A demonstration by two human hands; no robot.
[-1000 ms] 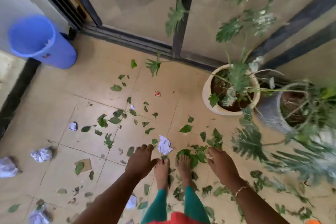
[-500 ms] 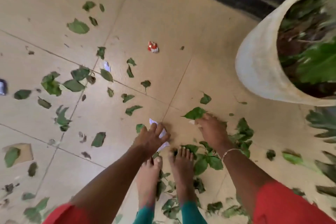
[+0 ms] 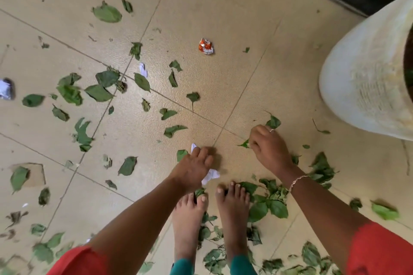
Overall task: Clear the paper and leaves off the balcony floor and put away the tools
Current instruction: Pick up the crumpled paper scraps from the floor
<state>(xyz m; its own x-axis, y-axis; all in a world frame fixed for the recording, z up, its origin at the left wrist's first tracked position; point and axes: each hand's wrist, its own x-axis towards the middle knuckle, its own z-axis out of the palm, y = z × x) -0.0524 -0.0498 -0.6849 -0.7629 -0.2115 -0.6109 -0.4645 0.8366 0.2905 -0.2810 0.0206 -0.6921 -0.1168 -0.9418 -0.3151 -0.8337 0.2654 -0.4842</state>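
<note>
The view drops from standing height to close over the floor (image 3: 223,87): the blue bucket, the glass doors and the second plant pot are gone from sight, and only the side of the pale pot (image 3: 357,73) is left at the right edge. Both hands, a second ago hanging above the toes, are now down at the tiles. The left hand (image 3: 194,167) has moved onto the crumpled white paper (image 3: 211,175) and covers its middle; whether the fingers have closed on it cannot be told. The right hand (image 3: 267,149), open over the litter before, is now curled round a leaf (image 3: 244,144), of which only the tip sticks out.
</note>
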